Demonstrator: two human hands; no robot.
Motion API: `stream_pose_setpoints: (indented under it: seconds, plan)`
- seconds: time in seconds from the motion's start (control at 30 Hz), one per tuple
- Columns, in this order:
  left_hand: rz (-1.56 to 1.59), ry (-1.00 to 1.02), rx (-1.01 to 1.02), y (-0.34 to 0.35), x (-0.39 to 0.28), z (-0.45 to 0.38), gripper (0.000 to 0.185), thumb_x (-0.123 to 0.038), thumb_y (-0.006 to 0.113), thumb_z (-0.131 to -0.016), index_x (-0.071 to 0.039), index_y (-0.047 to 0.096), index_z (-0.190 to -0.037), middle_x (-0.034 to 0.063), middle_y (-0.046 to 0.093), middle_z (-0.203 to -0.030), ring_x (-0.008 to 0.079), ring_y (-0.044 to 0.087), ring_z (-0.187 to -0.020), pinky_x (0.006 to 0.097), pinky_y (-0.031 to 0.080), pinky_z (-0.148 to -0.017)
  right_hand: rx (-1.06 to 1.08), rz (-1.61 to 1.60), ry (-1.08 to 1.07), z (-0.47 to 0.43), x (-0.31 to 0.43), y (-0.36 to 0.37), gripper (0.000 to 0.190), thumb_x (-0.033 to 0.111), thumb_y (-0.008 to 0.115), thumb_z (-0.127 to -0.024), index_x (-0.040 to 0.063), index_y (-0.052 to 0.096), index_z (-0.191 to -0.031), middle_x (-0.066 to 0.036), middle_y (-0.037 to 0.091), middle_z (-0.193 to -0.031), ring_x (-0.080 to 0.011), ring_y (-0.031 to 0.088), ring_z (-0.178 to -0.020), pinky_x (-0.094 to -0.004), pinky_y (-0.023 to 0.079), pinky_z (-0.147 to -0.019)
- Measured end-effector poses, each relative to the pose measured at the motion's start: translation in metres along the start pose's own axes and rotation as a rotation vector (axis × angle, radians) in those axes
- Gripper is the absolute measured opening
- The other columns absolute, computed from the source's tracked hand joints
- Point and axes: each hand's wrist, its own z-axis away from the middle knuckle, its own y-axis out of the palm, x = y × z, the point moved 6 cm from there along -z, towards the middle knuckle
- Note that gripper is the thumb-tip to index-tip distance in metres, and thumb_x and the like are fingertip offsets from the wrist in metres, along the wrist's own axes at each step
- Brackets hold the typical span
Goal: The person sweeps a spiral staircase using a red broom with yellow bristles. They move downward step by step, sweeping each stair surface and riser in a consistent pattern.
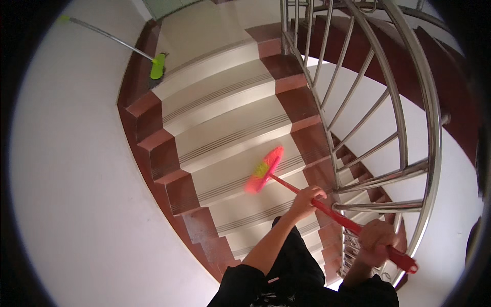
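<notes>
A broom with a red handle and pink and yellow bristles is over the light stair treads, its head slightly blurred. My left hand grips the handle's lower part. Farther up, near the handle's end, my right hand is closed around it, beside the metal railing. Whether the bristles touch the tread cannot be told.
A second broom with a lime-green head leans against the white wall at the upper left. A curved stainless-steel railing with bars borders the stairs on the right. Red-brown tile edges line the steps, and more stairs descend below.
</notes>
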Motion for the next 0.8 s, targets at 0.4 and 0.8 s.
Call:
stream_pose_setpoints:
  seconds: [0.4,0.8]
  plan:
    - [0.086,0.092,-0.188,-0.017,-0.002,0.12,0.022,0.006,0.059,-0.068,-0.007,0.057,-0.086,0.0062,0.059,-0.079,0.0227,0.057,-0.073,0.0323,0.045,-0.065,0.249,0.106,-0.025,0.117,0.068,0.095,0.037,0.022,0.057,-0.081,0.013,0.038,-0.05,0.0,0.043,-0.04,-0.0133,0.04,-0.03,-0.0247,0.038,-0.034]
    - [0.181,0.1,-0.209,-0.014,0.018,0.182,0.019,-0.017,0.072,-0.07,-0.007,0.056,-0.074,0.0077,0.055,-0.065,0.0241,0.057,-0.063,0.0337,0.044,-0.059,0.204,0.24,-0.034,0.2,0.093,0.132,0.039,0.022,0.057,-0.081,0.011,0.035,-0.052,-0.003,0.046,-0.045,-0.0165,0.044,-0.038,-0.0276,0.04,-0.042]
